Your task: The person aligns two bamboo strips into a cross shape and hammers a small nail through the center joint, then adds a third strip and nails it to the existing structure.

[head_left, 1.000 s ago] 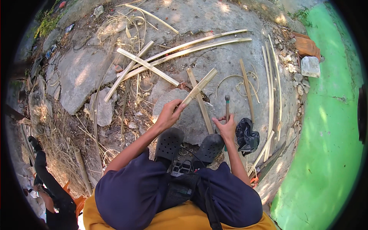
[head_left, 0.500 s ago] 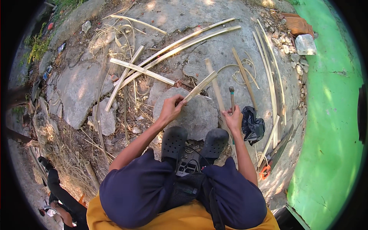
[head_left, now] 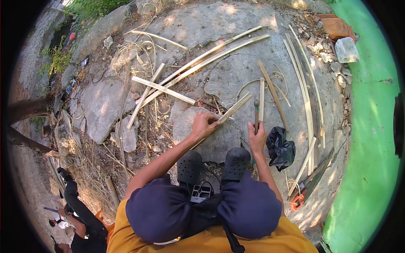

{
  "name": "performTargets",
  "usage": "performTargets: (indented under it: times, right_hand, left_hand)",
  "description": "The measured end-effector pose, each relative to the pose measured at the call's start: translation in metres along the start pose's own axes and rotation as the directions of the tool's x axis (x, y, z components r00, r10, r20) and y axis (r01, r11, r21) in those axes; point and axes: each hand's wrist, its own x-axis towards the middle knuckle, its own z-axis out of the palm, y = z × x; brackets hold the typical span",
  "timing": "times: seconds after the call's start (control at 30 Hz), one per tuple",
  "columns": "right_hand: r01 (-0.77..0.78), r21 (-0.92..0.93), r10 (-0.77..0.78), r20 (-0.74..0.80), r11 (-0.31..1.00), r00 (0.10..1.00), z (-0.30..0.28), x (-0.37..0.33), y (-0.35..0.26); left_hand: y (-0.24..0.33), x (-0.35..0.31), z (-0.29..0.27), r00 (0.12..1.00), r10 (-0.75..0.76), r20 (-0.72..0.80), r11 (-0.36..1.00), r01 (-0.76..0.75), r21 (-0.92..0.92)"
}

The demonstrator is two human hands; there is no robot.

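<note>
A pale split bamboo strip (head_left: 235, 108) is pinched in my left hand (head_left: 205, 125), slanting up to the right over a flat stone (head_left: 185, 125). The fingers of my right hand (head_left: 257, 137) close round a slim brown tool (head_left: 256, 116) with a dark rounded end and a green band; its lower part is mostly hidden. A second bamboo strip (head_left: 262, 99) rises from the same hand beside the tool. A black plastic bag (head_left: 280, 152) lies just right of that hand. My dark perforated clogs (head_left: 237, 162) are below both hands.
Long bamboo strips (head_left: 211, 55) cross on the cracked concrete ahead. More strips (head_left: 304, 99) lie at right, near a saw with an orange handle (head_left: 298, 200). Green paving (head_left: 371, 147) borders the right. Tangled shavings (head_left: 130, 57) lie far left; another person (head_left: 82, 219) is at lower left.
The strip by my right hand has swung from a leftward slant to nearly upright, close beside the tool. My left hand and its strip have shifted slightly right and nearer; the whole view has shifted.
</note>
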Motion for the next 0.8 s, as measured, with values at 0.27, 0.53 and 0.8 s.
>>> performTargets:
  times: [0.27,0.53,0.8]
  right_hand:
    - [0.128,0.121,-0.134,0.036,0.984,0.990,0.042,0.034,-0.047]
    - [0.081,0.064,-0.083,0.025,0.995,0.996,0.025,0.048,-0.038]
    - [0.054,-0.064,-0.037,0.244,0.996,0.969,-0.025,-0.005,-0.023]
  left_hand:
    - [-0.007,0.009,-0.009,0.992,0.091,-0.089,0.996,-0.091,0.009]
    - [-0.003,0.026,-0.007,0.971,0.227,-0.074,0.921,-0.189,0.340]
    - [-0.029,0.079,-0.027,0.805,0.118,0.582,0.992,-0.126,-0.027]
